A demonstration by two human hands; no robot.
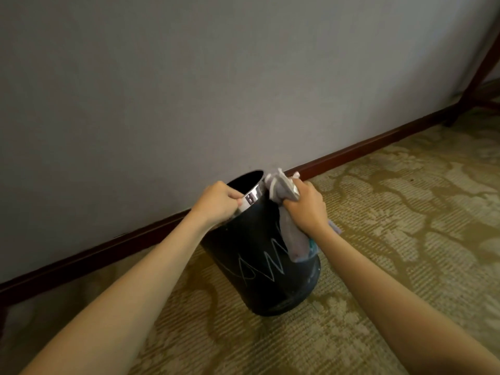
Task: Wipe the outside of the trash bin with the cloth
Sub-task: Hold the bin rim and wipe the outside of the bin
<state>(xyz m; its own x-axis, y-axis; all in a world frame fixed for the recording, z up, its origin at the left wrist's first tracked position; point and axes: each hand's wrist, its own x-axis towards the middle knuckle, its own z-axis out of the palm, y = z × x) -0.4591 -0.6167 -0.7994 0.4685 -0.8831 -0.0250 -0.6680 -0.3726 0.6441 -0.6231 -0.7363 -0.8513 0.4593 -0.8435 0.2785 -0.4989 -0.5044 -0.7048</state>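
INSPECTOR: While the left hand [217, 203] is curled over the near-left part of the chrome rim band [250, 198], fingers hooked inside and thumb outside, where does the trash bin [259, 255] itself stand?

ASSISTANT: On the patterned carpet [392, 212], just beside the dark baseboard [351, 150] under the grey wall [189, 77]. It is tilted: the mouth leans away towards the wall and to the left, and the base sits nearer the person and to the right. The long axis therefore runs from upper left to lower right in the head view.

INSPECTOR: And the chalk-like scribble [267, 262]?

ASSISTANT: On the black side wall facing the person, below and between the two hands, not covered by anything.

INSPECTOR: State of the right hand [305, 207]?

ASSISTANT: Clenched round a bunched pale cloth [282, 186]. One end sticks up above the fist beside the rim; the other hangs down against the bin's right flank. The fist lies at the upper right of the bin, touching or nearly touching the wall there; I cannot tell which.

INSPECTOR: Judgement on the coming stroke?

ASSISTANT: The marked area lies down and to the left of the cloth hand, along the bin's axis. The right hand is the nearer one to it and carries the cloth; the left need only brace the rim. A table leg [476, 74] at far right is well apart.
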